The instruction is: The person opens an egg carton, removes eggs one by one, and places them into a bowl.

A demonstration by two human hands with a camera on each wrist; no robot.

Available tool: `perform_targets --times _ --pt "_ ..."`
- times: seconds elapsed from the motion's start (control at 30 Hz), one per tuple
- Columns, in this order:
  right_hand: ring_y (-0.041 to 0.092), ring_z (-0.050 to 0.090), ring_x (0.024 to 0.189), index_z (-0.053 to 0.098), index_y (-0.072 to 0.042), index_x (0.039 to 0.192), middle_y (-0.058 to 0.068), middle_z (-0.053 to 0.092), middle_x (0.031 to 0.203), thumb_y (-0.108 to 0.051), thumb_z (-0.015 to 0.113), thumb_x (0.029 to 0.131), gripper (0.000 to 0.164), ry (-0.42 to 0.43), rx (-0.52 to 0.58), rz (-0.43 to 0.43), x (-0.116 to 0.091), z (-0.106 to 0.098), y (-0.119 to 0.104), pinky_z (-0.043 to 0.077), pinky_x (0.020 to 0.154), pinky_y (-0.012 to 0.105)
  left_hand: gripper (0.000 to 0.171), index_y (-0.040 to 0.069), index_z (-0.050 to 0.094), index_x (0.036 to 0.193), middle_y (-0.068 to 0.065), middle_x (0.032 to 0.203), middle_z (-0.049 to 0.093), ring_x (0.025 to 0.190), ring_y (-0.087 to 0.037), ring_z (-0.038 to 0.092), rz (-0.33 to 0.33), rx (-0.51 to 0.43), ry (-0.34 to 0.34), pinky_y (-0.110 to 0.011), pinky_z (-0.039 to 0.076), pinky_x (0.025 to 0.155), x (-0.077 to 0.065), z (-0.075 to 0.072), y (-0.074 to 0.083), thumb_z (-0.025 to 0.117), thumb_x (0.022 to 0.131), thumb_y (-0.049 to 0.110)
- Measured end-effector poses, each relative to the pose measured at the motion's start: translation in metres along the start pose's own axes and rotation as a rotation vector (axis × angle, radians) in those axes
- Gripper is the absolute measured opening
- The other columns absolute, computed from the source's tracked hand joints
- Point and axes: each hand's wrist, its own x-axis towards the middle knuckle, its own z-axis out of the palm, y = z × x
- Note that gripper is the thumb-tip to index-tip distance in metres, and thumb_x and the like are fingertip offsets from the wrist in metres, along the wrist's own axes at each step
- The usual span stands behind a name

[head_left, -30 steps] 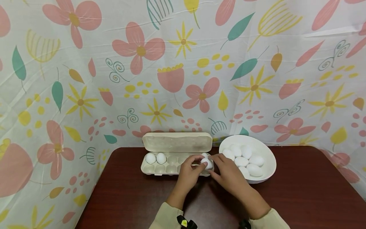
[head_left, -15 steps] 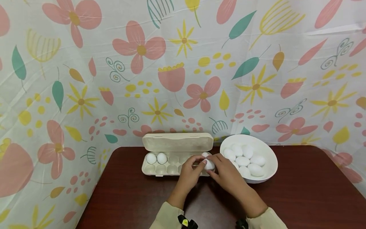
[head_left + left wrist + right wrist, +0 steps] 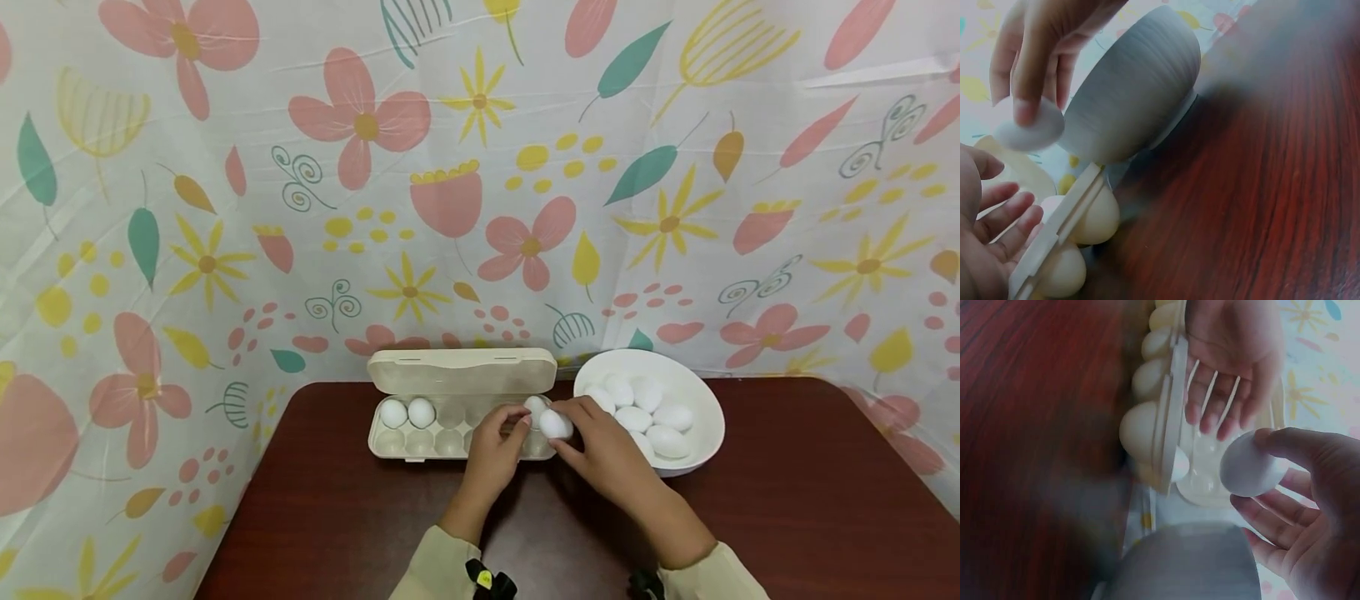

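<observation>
My right hand pinches a white egg between thumb and fingers, above the right end of the open egg carton. In the right wrist view the thumb lies over that egg. My left hand is over the carton just left of the held egg, holding nothing; its fingers are relaxed and apart from the egg. Another egg sits in the carton's back row at the right, partly behind the held one. Two eggs stand at the left of the back row.
Right of the carton stands a white bowl with several white eggs. The carton's lid is raised at the back, near a floral cloth. All of it rests on a dark red-brown table.
My left fingers have come off the egg that both hands were touching. The right hand has raised it slightly and shifted it to the right.
</observation>
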Motion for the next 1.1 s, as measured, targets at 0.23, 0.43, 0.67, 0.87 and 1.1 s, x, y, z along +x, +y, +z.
perform_targets --times 0.23,0.43,0.67,0.87,1.1 --pt "0.028 0.067 0.097 0.064 -0.005 0.122 0.010 0.064 0.113 -0.014 0.085 0.080 0.048 0.125 0.015 0.002 -0.004 -0.014 0.015 0.056 0.080 0.045 0.015 0.005 0.074 0.106 -0.008 0.103 0.074 0.088 -0.012 0.068 0.056 0.013 0.023 -0.021 0.056 0.079 0.002 0.000 -0.005 0.067 0.095 0.010" --pt "0.034 0.065 0.099 0.064 -0.004 0.122 0.015 0.064 0.113 -0.010 0.084 0.079 0.048 0.168 -0.015 0.066 -0.008 -0.028 0.030 0.051 0.081 0.052 0.015 0.004 0.074 0.106 -0.007 0.102 0.073 0.087 -0.009 0.068 0.059 0.033 0.012 -0.021 0.057 0.078 0.005 -0.001 -0.007 0.066 0.095 0.010" --pt "0.041 0.062 0.105 0.064 -0.002 0.123 0.022 0.062 0.116 -0.010 0.081 0.082 0.046 0.162 -0.047 0.170 -0.015 -0.043 0.043 0.048 0.083 0.060 0.015 0.003 0.074 0.106 -0.007 0.100 0.072 0.087 -0.011 0.067 0.093 0.068 0.009 -0.022 0.057 0.077 0.013 -0.004 -0.011 0.065 0.095 0.009" --pt "0.042 0.062 0.101 0.063 0.001 0.125 0.025 0.057 0.117 -0.009 0.079 0.084 0.045 0.124 -0.066 0.207 -0.018 -0.055 0.059 0.051 0.082 0.056 0.014 0.002 0.074 0.104 -0.007 0.099 0.072 0.087 -0.012 0.067 0.117 0.073 0.017 -0.021 0.057 0.075 0.017 -0.006 -0.013 0.067 0.094 0.008" --pt "0.040 0.059 0.101 0.060 0.001 0.130 0.025 0.054 0.120 -0.011 0.076 0.088 0.047 0.031 -0.115 0.261 -0.022 -0.064 0.078 0.053 0.081 0.055 0.013 0.001 0.074 0.102 -0.007 0.097 0.070 0.089 -0.014 0.067 0.117 0.097 0.037 -0.021 0.057 0.075 0.017 -0.004 -0.010 0.066 0.091 0.004"
